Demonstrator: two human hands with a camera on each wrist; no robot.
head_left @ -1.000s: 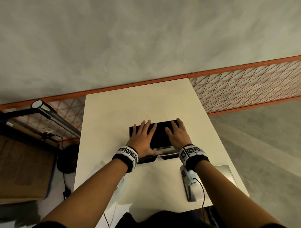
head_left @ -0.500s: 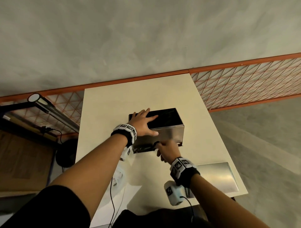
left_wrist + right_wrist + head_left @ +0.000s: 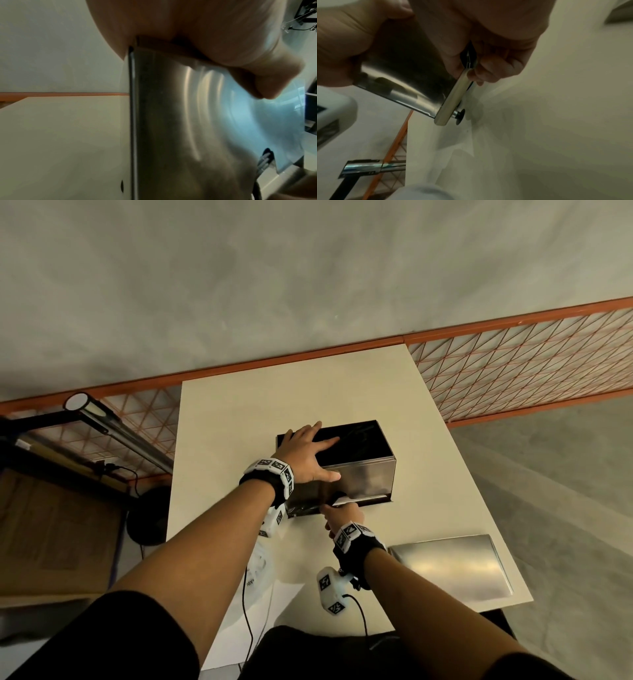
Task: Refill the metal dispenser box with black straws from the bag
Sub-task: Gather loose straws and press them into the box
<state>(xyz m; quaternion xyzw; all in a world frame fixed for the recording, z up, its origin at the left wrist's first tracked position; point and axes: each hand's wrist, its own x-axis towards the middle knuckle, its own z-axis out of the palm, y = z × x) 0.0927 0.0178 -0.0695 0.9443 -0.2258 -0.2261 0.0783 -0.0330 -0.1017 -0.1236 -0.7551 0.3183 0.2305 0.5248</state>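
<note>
The metal dispenser box point(image 3: 363, 477) stands in the middle of the white table point(image 3: 274, 405), its top open and dark inside; no straws can be made out there. My left hand point(image 3: 308, 450) rests on the box's top left corner, fingers straight over the opening and thumb point(image 3: 257, 78) on the shiny front face point(image 3: 188, 135). My right hand point(image 3: 342, 511) is low at the front of the box. Its fingers point(image 3: 488, 67) pinch one end of the front bar point(image 3: 453, 97), which has a black knob point(image 3: 459, 117) at its other end.
The box's flat metal lid point(image 3: 452, 570) lies on the table's near right corner. A clear plastic bag point(image 3: 260, 563) lies at the near left edge under my left arm. An orange mesh fence point(image 3: 513, 364) runs behind the table; a cardboard box point(image 3: 51, 529) stands left.
A second ago both hands lay flat on the box top. My right hand has dropped to the front bottom bar and taken hold of it; the left hand has slid to the left corner.
</note>
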